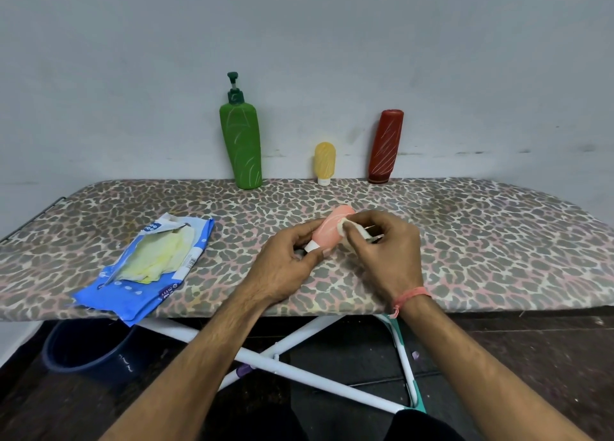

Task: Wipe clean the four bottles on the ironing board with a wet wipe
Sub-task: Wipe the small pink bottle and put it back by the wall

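The left hand (285, 268) gripped the pink bottle (330, 231) near its white cap (311, 247), thumb and fingers curled round the lower end, holding it tilted just above the ironing board (465, 241). The right hand (388, 254) pinched a folded wet wipe (345, 228) and pressed it against the bottle's side, just beyond the left fingertips. Well past both hands, at the far edge of the board, stood the green pump bottle (242, 145), the small yellow bottle (324, 162) on its cap, and the red bottle (385, 146), all leaning against the wall (299, 25). Off to the left of the left fingers lay the opened blue wipe packet (146, 268), with pale wipes showing. A dark bucket (89, 347) sat on the floor under the board's near edge
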